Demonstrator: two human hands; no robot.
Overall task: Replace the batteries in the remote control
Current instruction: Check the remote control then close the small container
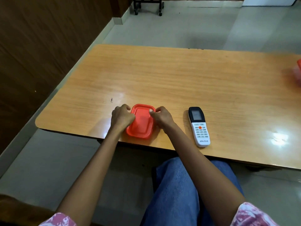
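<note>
A small box with an orange lid (141, 122) sits near the front edge of the wooden table (162, 79). My left hand (122, 117) grips its left side with curled fingers. My right hand (161, 117) grips its right side, thumb resting on the lid's far right corner. The lid is on, so what lies inside is hidden. To the right lies a white and black remote control (199, 127), face up, screen end away from me, untouched. No batteries are in view.
Another orange-lidded container (298, 71) shows partly at the table's far right edge. The table's left end is rounded, with tiled floor beyond. A wood-panelled wall runs along the left. A wheeled stand (148, 5) is at the far back.
</note>
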